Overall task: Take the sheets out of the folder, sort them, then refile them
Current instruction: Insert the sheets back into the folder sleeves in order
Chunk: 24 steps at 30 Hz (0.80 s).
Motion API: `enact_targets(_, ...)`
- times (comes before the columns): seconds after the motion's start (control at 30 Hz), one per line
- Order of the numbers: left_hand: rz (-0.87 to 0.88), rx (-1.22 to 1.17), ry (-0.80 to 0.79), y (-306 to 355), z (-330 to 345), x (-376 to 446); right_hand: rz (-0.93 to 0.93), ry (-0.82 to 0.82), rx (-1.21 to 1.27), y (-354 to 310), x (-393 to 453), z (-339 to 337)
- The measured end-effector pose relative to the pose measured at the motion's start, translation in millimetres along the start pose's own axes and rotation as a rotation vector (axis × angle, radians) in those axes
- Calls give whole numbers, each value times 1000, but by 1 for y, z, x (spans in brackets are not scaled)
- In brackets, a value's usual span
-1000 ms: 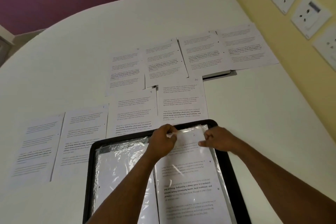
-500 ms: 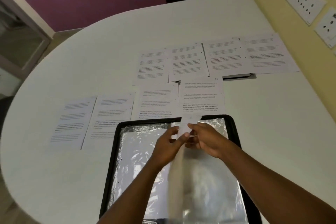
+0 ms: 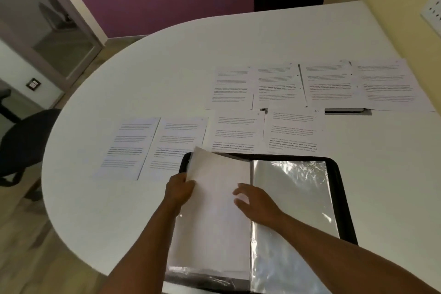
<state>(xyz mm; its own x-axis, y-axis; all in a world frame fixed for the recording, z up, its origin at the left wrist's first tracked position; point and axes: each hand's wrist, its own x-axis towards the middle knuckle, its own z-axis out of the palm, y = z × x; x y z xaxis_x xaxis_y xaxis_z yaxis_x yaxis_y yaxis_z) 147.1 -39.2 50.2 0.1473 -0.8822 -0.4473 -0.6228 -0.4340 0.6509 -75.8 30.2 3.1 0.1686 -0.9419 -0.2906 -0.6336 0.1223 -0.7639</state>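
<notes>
Head view: left hand [image 3: 179,190] pinches white sleeved page [image 3: 216,210] in black folder [image 3: 343,198]; right hand [image 3: 256,203] rests spread on it. Probably still emptying; next sleeve needs opening.

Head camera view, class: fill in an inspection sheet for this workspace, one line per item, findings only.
Surface: rounded white table, against a yellow wall.
Job's things: black-edged folder of clear plastic sleeves, lying open; white sleeve page on its left side, top corner lifted; eight printed white sheets in two rows beyond it.
Clutter: dark flat object under the far-right sheets, kind unclear.
Hands: left hand grips the page's left edge; right hand rests on it, fingers spread.
Cables: nothing seen.
Surroundings: purple wall, glass door, black chair, wall sockets.
</notes>
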Motion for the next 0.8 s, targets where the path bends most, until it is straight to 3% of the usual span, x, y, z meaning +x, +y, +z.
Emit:
enact_targets(0.17, 176, 400, 154, -28, 15, 10, -38, -226, -467, 19, -6, 29)
enact_targets(0.27, 430, 731, 23, -49, 34, 9, -74, -202, -562, 19, -5, 45)
enact_targets(0.33, 439, 814, -144, -59, 45, 5, -85, -168, -558, 19, -4, 52)
enact_targets(0.4, 426, 826, -224, -66, 50, 5, -113, -88, -540, 21, 0, 57)
enact_targets(0.5, 489, 817, -147, -59, 46, 15, -154, 59, -471, 18, 15, 52)
enact_targets(0.6, 504, 655, -83, -41, 39, 38, -177, 236, -361, 11, 41, 38)
enact_targets(0.8, 371, 283, -1, 20, 29, 109, 83, 384, 4, -4, 132, -25)
